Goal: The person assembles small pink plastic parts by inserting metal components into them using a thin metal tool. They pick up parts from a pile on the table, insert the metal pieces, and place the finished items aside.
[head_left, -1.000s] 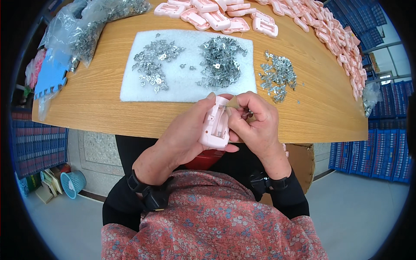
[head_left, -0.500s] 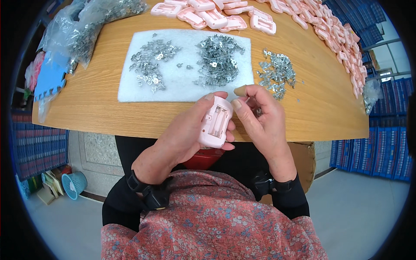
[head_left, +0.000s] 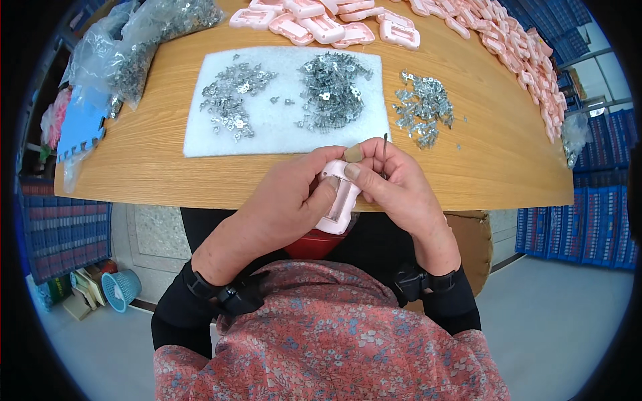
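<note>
My left hand (head_left: 284,194) is wrapped round a pale pink plastic battery housing (head_left: 343,206), its thumb lying over the open battery compartment. My right hand (head_left: 404,190) has its thumb and index finger, both in tan finger covers, drawn together at the housing's top edge. Anything pinched between those two tips is hidden. A thin dark metal tool (head_left: 385,150) stands up among the right hand's fingers; its lower end is out of sight. Beyond my hands, a white foam mat (head_left: 281,137) bears two heaps of small metal contact pieces (head_left: 331,93).
Another pile of metal pieces (head_left: 424,107) lies on the wooden table (head_left: 495,154), right of the mat. Many pink housings (head_left: 321,28) are heaped along the back and right. Clear bags (head_left: 124,57) of metal parts sit at the far left, beside a blue foam tile (head_left: 81,127).
My left thumb has moved onto the battery compartment. The right hand has shifted left to the housing's top edge, and the thin dark tool now shows upright in it.
</note>
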A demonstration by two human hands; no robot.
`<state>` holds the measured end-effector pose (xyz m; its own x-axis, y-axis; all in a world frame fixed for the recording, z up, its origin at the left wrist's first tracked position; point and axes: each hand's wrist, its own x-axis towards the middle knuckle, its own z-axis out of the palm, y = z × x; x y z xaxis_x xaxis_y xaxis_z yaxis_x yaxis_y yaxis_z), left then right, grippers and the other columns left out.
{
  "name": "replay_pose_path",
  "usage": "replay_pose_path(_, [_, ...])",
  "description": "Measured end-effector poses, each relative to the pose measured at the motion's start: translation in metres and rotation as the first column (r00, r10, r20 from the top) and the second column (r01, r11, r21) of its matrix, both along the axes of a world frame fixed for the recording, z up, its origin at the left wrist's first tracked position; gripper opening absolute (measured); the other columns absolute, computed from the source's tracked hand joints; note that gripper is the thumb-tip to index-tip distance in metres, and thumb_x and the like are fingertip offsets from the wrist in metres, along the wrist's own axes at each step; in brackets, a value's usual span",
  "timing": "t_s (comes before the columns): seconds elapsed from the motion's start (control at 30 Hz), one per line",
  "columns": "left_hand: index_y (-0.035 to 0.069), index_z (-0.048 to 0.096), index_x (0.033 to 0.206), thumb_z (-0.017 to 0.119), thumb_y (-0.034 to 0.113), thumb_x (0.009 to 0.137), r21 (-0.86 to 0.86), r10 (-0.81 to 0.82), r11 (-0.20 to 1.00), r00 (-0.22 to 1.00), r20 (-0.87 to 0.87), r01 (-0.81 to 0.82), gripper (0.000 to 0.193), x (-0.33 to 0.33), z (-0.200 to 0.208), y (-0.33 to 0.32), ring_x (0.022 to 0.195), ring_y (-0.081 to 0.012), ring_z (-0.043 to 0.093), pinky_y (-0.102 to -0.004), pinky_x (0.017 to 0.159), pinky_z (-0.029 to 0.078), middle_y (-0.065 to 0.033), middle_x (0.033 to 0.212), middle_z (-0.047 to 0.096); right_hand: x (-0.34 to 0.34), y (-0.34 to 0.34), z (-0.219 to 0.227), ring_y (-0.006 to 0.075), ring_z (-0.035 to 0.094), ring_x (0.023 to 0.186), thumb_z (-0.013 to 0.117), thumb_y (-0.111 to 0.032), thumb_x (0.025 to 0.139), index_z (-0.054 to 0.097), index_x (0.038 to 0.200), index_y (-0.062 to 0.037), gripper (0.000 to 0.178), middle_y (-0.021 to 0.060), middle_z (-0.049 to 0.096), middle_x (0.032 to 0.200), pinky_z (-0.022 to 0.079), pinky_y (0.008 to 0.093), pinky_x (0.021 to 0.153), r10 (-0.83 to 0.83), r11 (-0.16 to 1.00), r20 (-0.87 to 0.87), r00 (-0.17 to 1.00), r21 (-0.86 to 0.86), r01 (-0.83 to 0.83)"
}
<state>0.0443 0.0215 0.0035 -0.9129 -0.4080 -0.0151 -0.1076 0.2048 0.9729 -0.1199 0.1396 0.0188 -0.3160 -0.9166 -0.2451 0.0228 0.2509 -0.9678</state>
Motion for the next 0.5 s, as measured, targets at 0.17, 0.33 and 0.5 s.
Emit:
replay_pose_path(0.17, [-0.001,0.05,0.129,0.048,0.015,0.099,-0.221,0.012,0.975,0.999,0.043,-0.002,0.034,0.0,0.002,0.0,0.077,-0.0232,0.064,-0.038,0.071,0.051,-0.0155,0.095,0.066,0.007,0.005,0.004,0.0012,0.048,0.071,0.064,-0.015,0.096,0.059,0.108,0.0002,0.019,-0.0048,0.057,0.083,0.042,0.0198,0.064,-0.024,0.998,0.038,0.999,-0.057,0.026])
replay_pose_path(0.33, [0.003,0.05,0.131,0.042,0.025,0.104,0.786,0.01,0.613,0.994,-0.104,0.076,0.036,0.005,-0.005,-0.007,0.07,-0.0164,0.053,-0.0342,0.066,0.048,-0.0044,0.092,0.055,0.006,0.006,0.003,0.0011,0.047,0.07,0.062,-0.014,0.098,0.056,0.117,-0.0008,0.024,-0.0046,0.057,0.086,0.04,0.0183,0.063,-0.062,0.979,0.076,0.995,-0.191,0.076])
replay_pose_path(0.5, [0.005,0.049,0.136,0.04,0.037,0.104,0.952,0.058,0.228,0.974,-0.221,0.203,0.046,0.012,-0.016,-0.006,0.066,-0.0121,0.047,-0.0309,0.064,0.045,-0.0034,0.091,0.05,0.008,0.0,-0.009,0.0018,0.046,0.069,0.067,-0.013,0.094,0.059,0.109,0.0013,0.023,-0.0052,0.054,0.076,0.042,0.0206,0.063,-0.087,0.959,-0.048,0.995,-0.275,0.07])
